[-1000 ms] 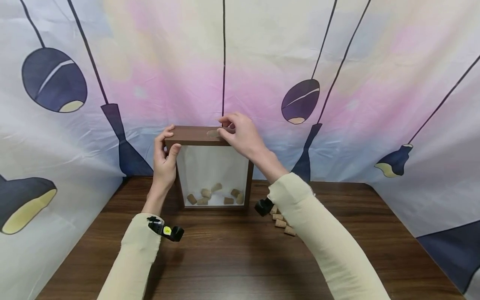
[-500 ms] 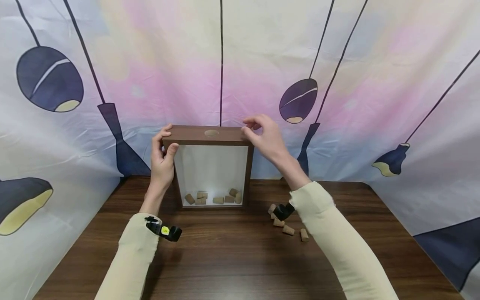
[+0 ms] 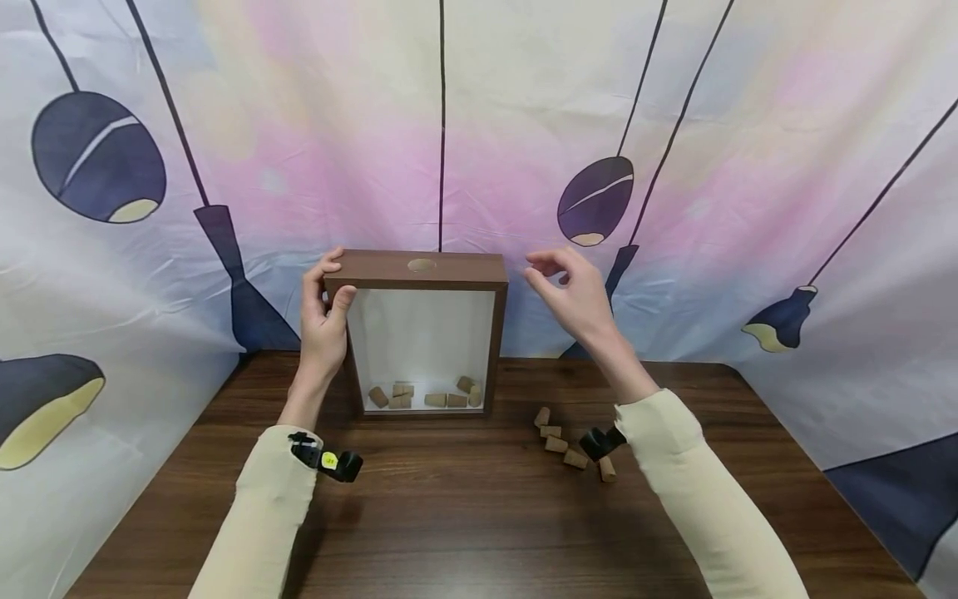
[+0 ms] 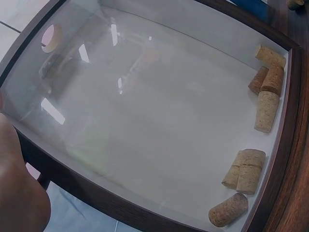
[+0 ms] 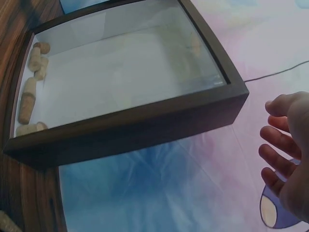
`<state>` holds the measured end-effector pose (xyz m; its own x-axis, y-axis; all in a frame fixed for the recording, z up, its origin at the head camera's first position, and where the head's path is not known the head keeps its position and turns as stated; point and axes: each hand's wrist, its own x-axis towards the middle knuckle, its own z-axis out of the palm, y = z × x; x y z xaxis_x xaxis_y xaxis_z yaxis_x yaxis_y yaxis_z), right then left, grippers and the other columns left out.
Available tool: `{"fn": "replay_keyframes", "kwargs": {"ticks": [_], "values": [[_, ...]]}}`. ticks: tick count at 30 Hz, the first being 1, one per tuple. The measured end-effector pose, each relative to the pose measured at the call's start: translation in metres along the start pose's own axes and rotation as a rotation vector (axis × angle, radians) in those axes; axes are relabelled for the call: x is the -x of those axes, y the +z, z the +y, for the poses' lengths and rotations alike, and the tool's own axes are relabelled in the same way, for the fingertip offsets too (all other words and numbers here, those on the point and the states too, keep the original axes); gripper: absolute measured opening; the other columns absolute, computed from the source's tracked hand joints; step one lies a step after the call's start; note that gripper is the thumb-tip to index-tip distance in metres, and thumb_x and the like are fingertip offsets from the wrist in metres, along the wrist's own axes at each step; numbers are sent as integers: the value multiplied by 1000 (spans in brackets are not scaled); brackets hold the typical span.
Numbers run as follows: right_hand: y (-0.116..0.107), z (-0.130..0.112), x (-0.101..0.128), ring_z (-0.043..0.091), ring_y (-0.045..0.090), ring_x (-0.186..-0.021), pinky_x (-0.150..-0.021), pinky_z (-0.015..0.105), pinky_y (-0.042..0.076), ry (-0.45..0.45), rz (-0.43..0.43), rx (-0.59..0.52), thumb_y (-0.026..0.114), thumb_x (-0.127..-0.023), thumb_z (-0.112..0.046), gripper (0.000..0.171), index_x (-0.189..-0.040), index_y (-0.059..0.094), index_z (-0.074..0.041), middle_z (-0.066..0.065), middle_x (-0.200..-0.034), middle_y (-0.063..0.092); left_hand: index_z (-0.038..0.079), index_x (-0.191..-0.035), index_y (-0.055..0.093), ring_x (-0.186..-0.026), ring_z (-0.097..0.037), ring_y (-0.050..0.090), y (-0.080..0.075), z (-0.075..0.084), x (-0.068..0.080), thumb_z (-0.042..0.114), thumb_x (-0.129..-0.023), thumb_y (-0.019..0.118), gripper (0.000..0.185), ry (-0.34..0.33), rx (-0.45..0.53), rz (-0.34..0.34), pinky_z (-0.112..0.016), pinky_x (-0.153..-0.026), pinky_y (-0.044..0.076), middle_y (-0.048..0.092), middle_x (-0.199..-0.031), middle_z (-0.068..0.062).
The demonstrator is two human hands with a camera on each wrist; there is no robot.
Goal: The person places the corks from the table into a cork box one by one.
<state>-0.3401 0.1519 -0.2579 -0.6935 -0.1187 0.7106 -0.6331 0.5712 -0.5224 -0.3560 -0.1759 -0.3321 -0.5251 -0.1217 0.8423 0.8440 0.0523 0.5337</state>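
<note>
The left hand [image 3: 323, 312] grips the upright dark wooden glass-fronted box [image 3: 423, 333]. The right hand [image 3: 572, 291] hovers beside it, loosely curled and empty. Between drops, it seems; next calls for pinching a loose tan cork [image 3: 575, 458] off the desk [image 3: 479, 516].

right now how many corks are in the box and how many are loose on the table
corks in the box: 7
corks loose on the table: 5 in sight
total: 12 corks
</note>
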Motion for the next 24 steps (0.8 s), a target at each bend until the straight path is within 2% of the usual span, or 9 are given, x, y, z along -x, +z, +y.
{"fn": "replay_keyframes", "kwargs": {"ticks": [3,12,16,24], "values": [[-3,5,6,23,63,-92,-83,46,46,8,0,16,72,-92,-19,21,-110,73,-7,9,-99,69,-10,-129,38,-133,-14,41,-1,-3,0,18,-102,54,42,3,5,0,-23,-93,36,36,-154,-22],[-7,26,27,21,61,-94,-85,47,46,53,-78,51,70,-94,-21,22,-113,72,-10,8,-104,68,-6,-132,38,-117,-12,45,-6,-28,-1,23,-101,55,45,12,-9,-1,-22,-83,35,36,-155,-17],[-9,36,38,22,62,-96,-84,45,47,50,-132,84,69,-95,-23,25,-116,71,-10,8,-108,69,-5,-133,39,-116,-12,45,-5,-29,-1,24,-101,55,46,18,-16,-18,-23,-78,34,36,-155,-16],[-10,53,55,25,61,-101,-83,46,48,45,-246,125,69,-95,-24,28,-120,69,-10,8,-113,68,-6,-132,38,-118,-13,45,-7,-29,-1,23,-101,55,45,8,0,-8,-22,-81,35,36,-155,-17]]}}
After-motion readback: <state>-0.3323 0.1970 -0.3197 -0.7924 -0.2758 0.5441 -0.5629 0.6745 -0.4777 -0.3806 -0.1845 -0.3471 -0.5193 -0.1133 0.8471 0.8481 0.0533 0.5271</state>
